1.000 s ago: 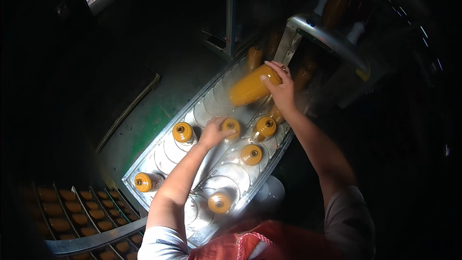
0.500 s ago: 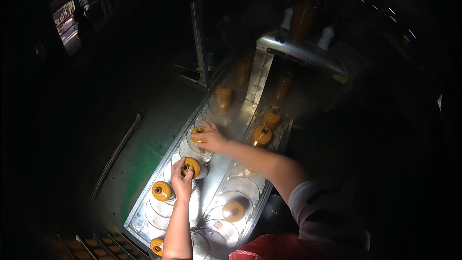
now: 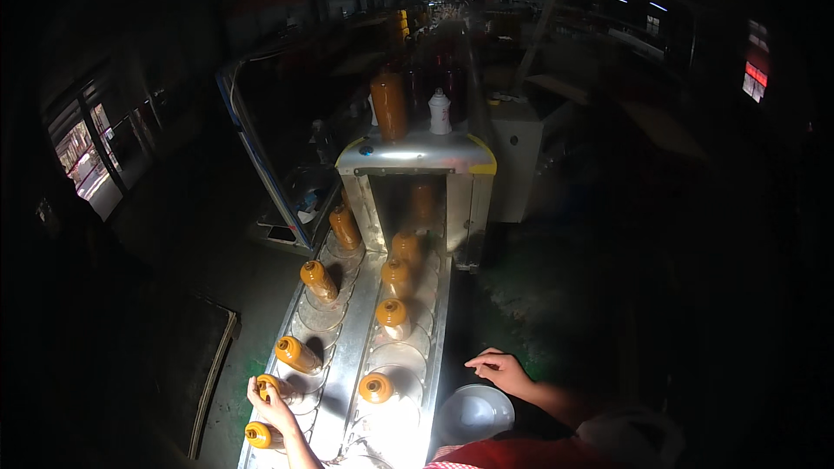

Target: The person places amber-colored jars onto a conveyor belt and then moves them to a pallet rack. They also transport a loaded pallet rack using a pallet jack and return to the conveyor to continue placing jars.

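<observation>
My left hand (image 3: 276,411) is at the left lane of a metal conveyor (image 3: 351,343), its fingers curled round the neck end of an orange-brown bottle (image 3: 267,384). Another bottle (image 3: 257,434) of the same kind is just nearer to me, and one more (image 3: 297,353) stands just beyond. Away to the right of the conveyor, my right hand (image 3: 506,373) hovers with nothing in it, fingers stretched loosely. Below it is a pale round bowl-like thing (image 3: 476,413). On the right lane, the nearest bottle (image 3: 376,388) is out of reach of both hands.
Both lanes carry more bottles (image 3: 396,276) on round plates, running to a metal tunnel housing (image 3: 417,155). On top stand a tall orange-brown bottle (image 3: 388,108) and a white bottle (image 3: 440,113). A metal-framed stand (image 3: 261,156) rises at the left.
My view has lifted toward the tunnel. My right hand has let go of a left-lane bottle and swung right, off the conveyor. My left hand still holds a bottle.
</observation>
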Motion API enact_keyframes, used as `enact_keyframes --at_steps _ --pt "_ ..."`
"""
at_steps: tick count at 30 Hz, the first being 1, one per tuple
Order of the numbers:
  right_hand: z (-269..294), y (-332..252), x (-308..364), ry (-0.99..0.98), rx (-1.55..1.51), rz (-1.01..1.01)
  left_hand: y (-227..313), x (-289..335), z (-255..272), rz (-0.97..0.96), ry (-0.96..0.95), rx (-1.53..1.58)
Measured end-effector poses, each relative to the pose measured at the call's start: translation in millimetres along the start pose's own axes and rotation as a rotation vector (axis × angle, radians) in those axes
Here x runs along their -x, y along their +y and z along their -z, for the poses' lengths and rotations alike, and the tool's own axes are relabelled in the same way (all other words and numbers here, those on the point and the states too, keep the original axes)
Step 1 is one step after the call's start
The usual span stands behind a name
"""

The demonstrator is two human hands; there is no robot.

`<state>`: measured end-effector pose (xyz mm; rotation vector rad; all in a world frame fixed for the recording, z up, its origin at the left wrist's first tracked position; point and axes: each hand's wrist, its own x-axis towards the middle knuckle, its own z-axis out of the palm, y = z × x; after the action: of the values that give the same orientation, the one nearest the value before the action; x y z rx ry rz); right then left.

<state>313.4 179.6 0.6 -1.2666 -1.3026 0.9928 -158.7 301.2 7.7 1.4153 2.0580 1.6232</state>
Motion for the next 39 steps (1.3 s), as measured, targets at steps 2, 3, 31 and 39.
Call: enact_keyframes --at_steps 2,3,31,39 --pt "35 20 47 0.087 -0.024 -0.153 37 48 -9 0.036 -0.132 0.29" --pt "48 39 65 0.104 -0.031 -0.171 53 81 -13 0.262 -0.232 0.462" --pt "-128 -185 514 -1.672 -0.366 0.621 369 842 569 0.118 1.01 -0.417" --pt "-412 -424 764 -1.142 -0.104 1.351 312 892 899 0.665 1.035 -1.213"
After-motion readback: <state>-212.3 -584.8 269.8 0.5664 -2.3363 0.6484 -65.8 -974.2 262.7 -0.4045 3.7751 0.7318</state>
